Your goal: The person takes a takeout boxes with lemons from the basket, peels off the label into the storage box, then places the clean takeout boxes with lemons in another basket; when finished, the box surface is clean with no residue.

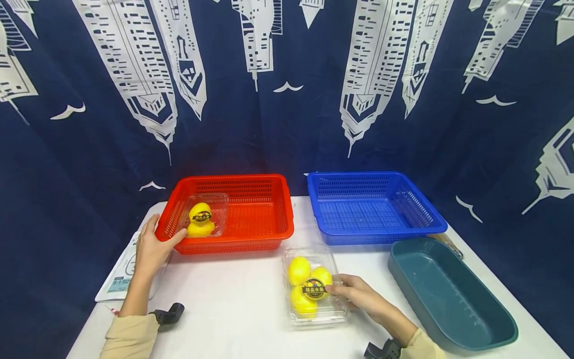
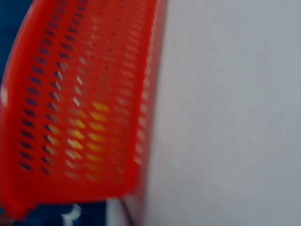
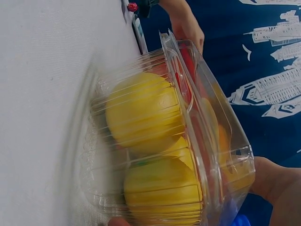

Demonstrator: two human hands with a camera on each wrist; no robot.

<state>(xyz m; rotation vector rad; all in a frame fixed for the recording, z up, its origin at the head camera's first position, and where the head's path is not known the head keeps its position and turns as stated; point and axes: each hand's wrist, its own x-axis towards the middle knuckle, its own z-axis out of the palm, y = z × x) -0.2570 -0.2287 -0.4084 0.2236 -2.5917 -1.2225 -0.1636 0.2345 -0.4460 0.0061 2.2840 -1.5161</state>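
Near the table's front edge, your right hand (image 1: 358,295) grips the clear box of lemons (image 1: 314,286); the right wrist view shows fingers curled round its rim. At the red basket's (image 1: 251,219) left corner your left hand (image 1: 152,247) rests open, while its wrist view shows only blurred red mesh.

Even, bright overhead light fills the head view, with soft, faint shadows on the table (image 1: 233,299) and wide-angle bending at the edges. Both wrist views are motion-blurred and unfocused.
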